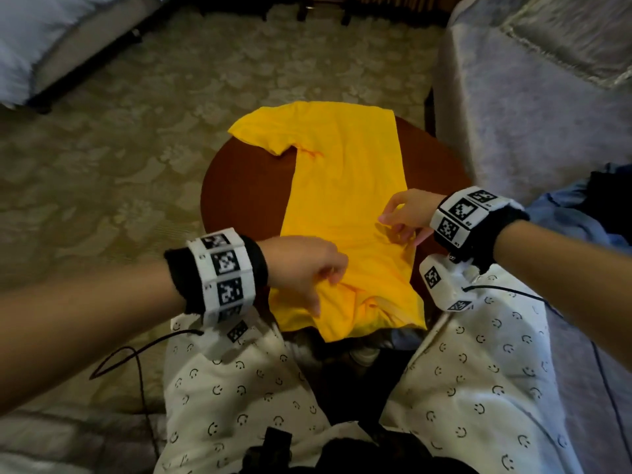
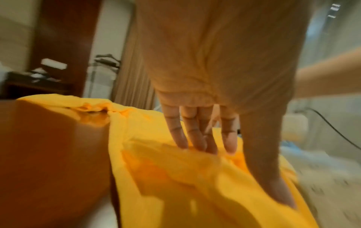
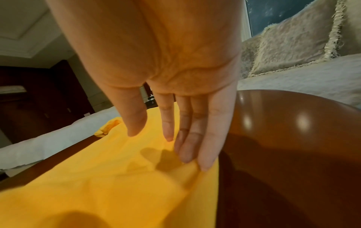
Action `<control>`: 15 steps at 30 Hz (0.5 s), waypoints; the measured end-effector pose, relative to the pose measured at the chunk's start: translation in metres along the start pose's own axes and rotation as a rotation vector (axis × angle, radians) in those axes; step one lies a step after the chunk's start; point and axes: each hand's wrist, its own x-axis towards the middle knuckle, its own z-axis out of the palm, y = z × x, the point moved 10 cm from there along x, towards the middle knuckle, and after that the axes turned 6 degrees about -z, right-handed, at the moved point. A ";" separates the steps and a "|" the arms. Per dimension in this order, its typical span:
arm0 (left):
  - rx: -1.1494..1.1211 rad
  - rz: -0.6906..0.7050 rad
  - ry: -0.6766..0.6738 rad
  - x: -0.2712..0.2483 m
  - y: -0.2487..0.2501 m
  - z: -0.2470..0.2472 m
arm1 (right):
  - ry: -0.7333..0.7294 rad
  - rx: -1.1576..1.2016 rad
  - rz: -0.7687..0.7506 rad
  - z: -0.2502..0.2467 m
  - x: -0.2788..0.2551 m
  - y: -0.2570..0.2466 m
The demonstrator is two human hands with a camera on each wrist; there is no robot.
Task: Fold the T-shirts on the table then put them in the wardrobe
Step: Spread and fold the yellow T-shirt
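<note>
Dim warm light, blurred wrist views

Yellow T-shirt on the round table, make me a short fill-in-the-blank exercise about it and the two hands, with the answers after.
1. The T-shirt lying on the table is ____ in colour.
2. The wooden table top is ____ in shape.
3. The left hand holds the shirt at the end ____ to the person.
4. The right hand has its fingers at the shirt's ____ edge.

Missing words: yellow; round; nearest; right
</note>
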 end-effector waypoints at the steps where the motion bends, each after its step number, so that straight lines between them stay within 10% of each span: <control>1: 0.132 0.029 -0.048 0.002 0.005 0.012 | 0.006 -0.053 -0.011 -0.001 -0.001 -0.001; 11: 0.244 0.097 0.068 0.011 0.005 0.015 | -0.435 -0.147 -0.219 0.063 -0.059 -0.016; 15: 0.116 0.109 0.145 0.007 0.001 0.007 | -0.463 -0.539 -0.243 0.090 -0.070 -0.016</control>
